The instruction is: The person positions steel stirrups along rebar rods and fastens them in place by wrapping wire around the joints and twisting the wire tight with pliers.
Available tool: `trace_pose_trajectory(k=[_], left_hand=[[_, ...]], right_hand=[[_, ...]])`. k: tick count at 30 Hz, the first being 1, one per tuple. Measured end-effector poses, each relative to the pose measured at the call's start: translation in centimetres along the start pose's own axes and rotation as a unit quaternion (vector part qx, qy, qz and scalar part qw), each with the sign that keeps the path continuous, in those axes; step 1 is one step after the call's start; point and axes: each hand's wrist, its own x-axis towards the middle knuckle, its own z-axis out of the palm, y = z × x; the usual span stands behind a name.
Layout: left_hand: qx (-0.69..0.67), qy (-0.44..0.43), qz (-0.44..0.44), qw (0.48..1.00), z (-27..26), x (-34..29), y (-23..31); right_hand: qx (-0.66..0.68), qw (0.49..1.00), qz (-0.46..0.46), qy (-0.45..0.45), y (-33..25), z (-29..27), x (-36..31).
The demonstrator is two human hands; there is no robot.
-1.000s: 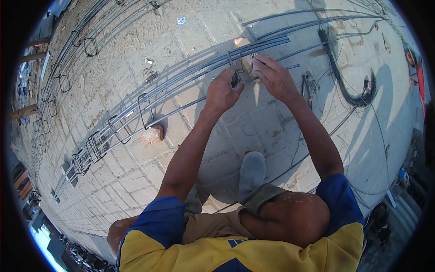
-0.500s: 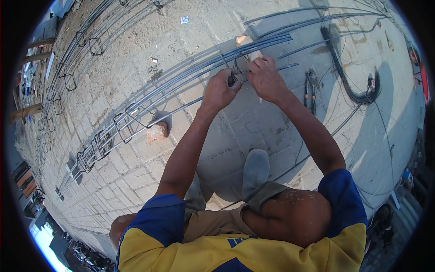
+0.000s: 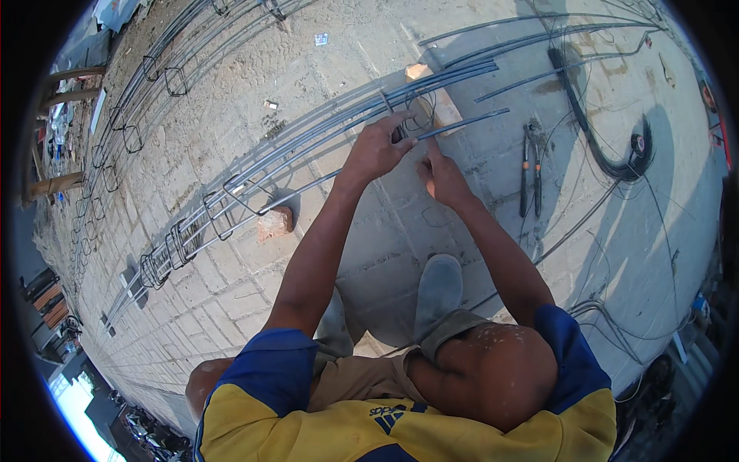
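Spanning a pale block (image 3: 446, 112) in the head view, the steel bars (image 3: 462, 75) cross its upper end, propped off the paved ground (image 3: 246, 304), probably so fingers can pass beneath. The left hand (image 3: 377, 152) curls closely on a steel stirrup (image 3: 386, 102) at them, seemingly to steady it. Forefinger extended, the right hand (image 3: 445, 176) is at the lower bar (image 3: 473, 119); whether it pinches anything cannot be told. Pliers (image 3: 536, 181) lie near.

brick-patterned paving (image 3: 219, 308) stretched sunlit across the left, shade (image 3: 385, 231) darkened the middle, wooden beams (image 3: 58, 185) jutted in at far left
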Motion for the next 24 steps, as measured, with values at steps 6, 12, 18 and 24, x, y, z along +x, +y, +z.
trace_pose_trajectory(k=[6,12,18,24], left_hand=[[0.041,-0.052,-0.015,0.998,-0.9,1.3,-0.3],[0.055,-0.098,-0.026,0.993,-1.1,2.1,-0.2],[0.045,-0.118,-0.032,0.991,-1.7,1.8,0.0],[0.001,0.01,-0.021,1.0,0.7,-0.5,0.2]], right_hand=[[-0.043,0.999,-0.015,0.026,-0.4,-0.1,-0.6],[-0.162,0.975,-0.144,0.051,2.8,-1.5,-0.5],[-0.316,0.945,-0.087,-0.009,-0.9,-1.6,2.3],[-0.29,0.956,-0.03,0.027,-1.5,-0.2,1.0]])
